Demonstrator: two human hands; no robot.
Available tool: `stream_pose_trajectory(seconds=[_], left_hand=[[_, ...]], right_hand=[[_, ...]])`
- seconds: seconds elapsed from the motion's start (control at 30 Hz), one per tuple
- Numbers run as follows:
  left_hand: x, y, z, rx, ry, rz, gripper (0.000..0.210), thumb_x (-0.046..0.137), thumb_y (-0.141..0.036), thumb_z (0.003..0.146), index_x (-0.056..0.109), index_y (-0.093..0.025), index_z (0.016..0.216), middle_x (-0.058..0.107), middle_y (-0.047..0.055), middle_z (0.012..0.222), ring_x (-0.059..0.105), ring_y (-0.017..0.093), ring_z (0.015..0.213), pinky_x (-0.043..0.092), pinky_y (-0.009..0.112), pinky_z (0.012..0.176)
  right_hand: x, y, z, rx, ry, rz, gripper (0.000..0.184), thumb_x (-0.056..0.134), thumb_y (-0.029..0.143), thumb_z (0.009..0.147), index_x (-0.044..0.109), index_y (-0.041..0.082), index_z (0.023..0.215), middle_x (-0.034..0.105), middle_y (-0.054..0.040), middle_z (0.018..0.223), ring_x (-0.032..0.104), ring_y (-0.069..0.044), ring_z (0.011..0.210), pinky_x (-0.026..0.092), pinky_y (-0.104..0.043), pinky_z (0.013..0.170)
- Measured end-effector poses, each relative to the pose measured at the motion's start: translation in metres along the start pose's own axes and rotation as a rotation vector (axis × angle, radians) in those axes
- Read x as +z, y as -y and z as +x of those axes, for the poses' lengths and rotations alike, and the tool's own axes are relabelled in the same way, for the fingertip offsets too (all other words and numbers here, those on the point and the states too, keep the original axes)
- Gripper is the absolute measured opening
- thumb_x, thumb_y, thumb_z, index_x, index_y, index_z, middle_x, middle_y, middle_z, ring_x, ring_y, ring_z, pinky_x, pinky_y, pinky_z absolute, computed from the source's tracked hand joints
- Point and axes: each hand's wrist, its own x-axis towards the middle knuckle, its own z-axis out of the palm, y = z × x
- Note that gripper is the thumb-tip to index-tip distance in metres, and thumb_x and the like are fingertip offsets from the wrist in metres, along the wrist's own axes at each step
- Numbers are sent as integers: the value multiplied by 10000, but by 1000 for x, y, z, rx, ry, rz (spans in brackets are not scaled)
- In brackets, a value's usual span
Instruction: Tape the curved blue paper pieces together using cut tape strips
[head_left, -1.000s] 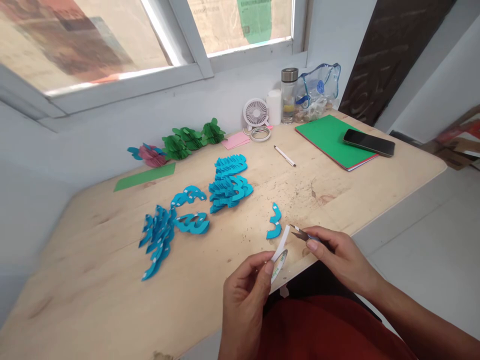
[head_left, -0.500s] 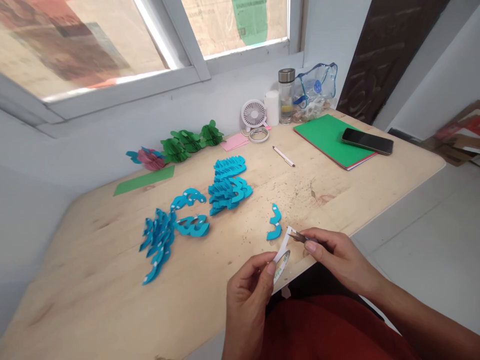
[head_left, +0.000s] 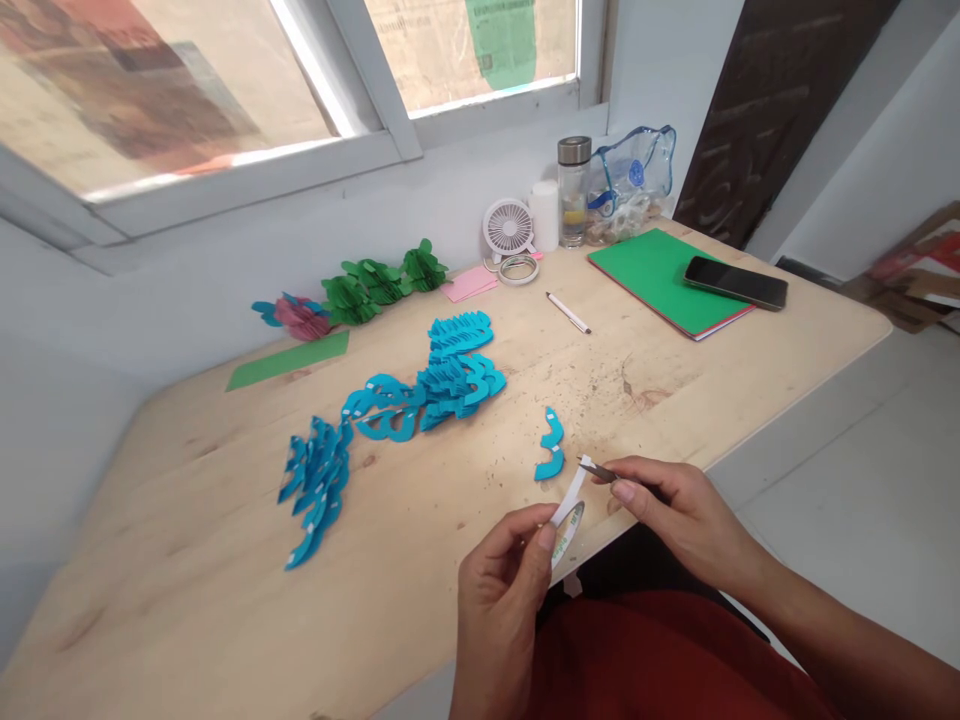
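My left hand (head_left: 504, 570), near the table's front edge, pinches a roll of double-sided tape (head_left: 568, 535). A short white tape strip (head_left: 571, 495) sticks up from the fingers. My right hand (head_left: 667, 500) is closed on small dark scissors (head_left: 598, 470), whose handles are hidden by the fingers. The blades lie together at the strip's top end. Just beyond lies a wavy blue paper piece (head_left: 553, 462) with small white tape bits on it. Farther left are a fanned blue paper stack (head_left: 319, 480), linked blue strips (head_left: 386, 425) and folded blue paper bundles (head_left: 457, 385).
Along the wall stand green paper shapes (head_left: 375, 283), a pink paper flower (head_left: 304, 318), a small fan (head_left: 508, 228) and a glass bottle (head_left: 573, 195). A pen (head_left: 568, 312), another tape roll (head_left: 518, 269) and a phone (head_left: 735, 283) on a green folder (head_left: 652, 270) lie on the table.
The scissor blades, apart before, are now together at the tape's end. Both hands have shifted slightly right. The linked blue strips have moved up and right, against the folded bundles.
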Motion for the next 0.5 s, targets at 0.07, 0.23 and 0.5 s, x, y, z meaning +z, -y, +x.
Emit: stream_pose_trajectory(seconds=[0.07, 0.23, 0.5], left_hand=[[1, 0, 0, 11, -17, -9, 198, 750, -332, 672, 730, -157, 765, 403, -57, 467, 347, 79, 464, 341, 198, 479], [0, 0, 2, -10, -8, -11, 231, 764, -355, 648, 728, -152, 753, 409, -51, 462, 367, 87, 461, 333, 199, 454], [2, 0, -2, 22, -44, -6, 210, 753, -344, 661, 733, -158, 758, 394, -58, 453, 365, 83, 453, 353, 201, 460]], right_hand=[[0, 0, 0, 1, -1, -8, 325, 491, 451, 906, 729, 235, 956, 697, -43, 786, 639, -244, 890, 516, -315, 686], [1, -2, 0, -17, -34, -62, 319, 488, 443, 905, 727, 232, 890, 685, -43, 764, 635, -248, 884, 507, -317, 677], [4, -1, -2, -83, -136, -230, 325, 486, 423, 908, 734, 212, 906, 719, -45, 865, 632, -207, 772, 485, -293, 650]])
